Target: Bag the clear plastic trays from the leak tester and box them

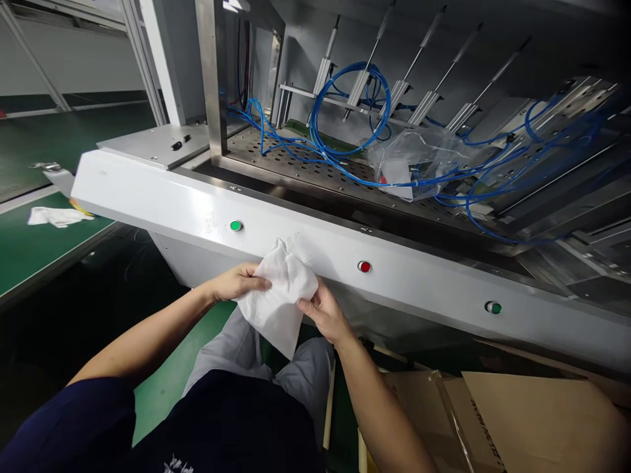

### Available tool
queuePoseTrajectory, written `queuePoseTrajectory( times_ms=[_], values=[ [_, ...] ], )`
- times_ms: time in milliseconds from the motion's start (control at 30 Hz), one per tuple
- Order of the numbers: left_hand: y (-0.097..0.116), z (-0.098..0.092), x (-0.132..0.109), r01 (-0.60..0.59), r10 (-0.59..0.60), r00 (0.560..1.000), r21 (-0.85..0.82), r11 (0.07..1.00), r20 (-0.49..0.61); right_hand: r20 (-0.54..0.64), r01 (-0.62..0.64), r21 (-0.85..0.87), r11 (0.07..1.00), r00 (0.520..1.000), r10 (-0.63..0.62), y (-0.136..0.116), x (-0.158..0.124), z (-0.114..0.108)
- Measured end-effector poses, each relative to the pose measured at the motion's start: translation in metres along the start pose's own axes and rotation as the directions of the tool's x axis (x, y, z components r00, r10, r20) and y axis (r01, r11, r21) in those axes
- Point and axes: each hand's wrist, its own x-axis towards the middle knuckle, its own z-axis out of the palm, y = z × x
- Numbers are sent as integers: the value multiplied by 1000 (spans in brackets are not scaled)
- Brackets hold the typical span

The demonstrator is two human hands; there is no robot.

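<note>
A white cloth point(279, 295) is stretched between my two hands, in front of a white machine panel point(305, 240). My left hand point(240, 282) pinches its left side, thumb on top. On the right side, my right hand point(323, 309) grips the cloth between thumb and fingers. The lower corner of the cloth hangs down over my lap. Wet-looking spots show on the panel just above the cloth, between a green button point(235, 226) and a red button point(364, 267).
Behind the panel, coiled blue tubes point(315, 118) and a clear plastic bag point(424, 164) lie on a perforated metal plate point(290, 167). Another green button point(493, 307) is at right. Cardboard point(542, 420) lies at lower right. Another white cloth point(56, 216) rests at far left.
</note>
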Motion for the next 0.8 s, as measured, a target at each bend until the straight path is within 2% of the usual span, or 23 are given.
queuePoseTrajectory(
  times_ms=[67, 133, 200, 300, 400, 467, 500, 600, 667, 733, 800],
  values=[
    [0, 2, 0, 48, -47, 997, -26, 999, 57, -40, -5, 28, 1000, 999, 6, 7, 2, 4],
    [-2, 2, 1, 80, -77, 995, -41, 996, 62, -157, 18, 64, 998, 988, -8, 12, 1, 5],
    [-4, 0, 2, 95, -93, 995, -53, 994, 39, -283, 89, 64, 994, 957, -68, 13, -2, 1],
    [-6, -5, 4, 103, -102, 995, -50, 993, 22, -380, 186, -133, 974, 898, -223, 8, -8, -6],
    [-6, -11, 4, 90, -89, 995, -27, 996, 42, -403, 231, -386, 893, 828, -389, 0, -15, -10],
    [-6, -15, 5, 73, -73, 996, -1, 997, 53, -389, 297, -428, 854, 792, -470, -4, -19, -9],
    [-7, -17, 5, 63, -64, 997, 21, 998, 52, -372, 337, -400, 852, 790, -487, -7, -21, -9],
    [-9, -22, 6, 37, -40, 999, 107, 994, 27, -287, 421, -190, 887, 840, -460, -15, -24, -6],
    [-10, -25, 8, 25, -31, 999, 166, 986, 35, -191, 426, -80, 901, 880, -434, -21, -24, -5],
    [-11, -28, 10, -2, -11, 999, 241, 970, 50, -59, 406, -139, 903, 907, -417, -28, -24, -6],
    [-10, -32, 12, -47, 28, 998, 338, 940, 60, 69, 438, -373, 818, 892, -446, -33, -23, -9]
  ],
)
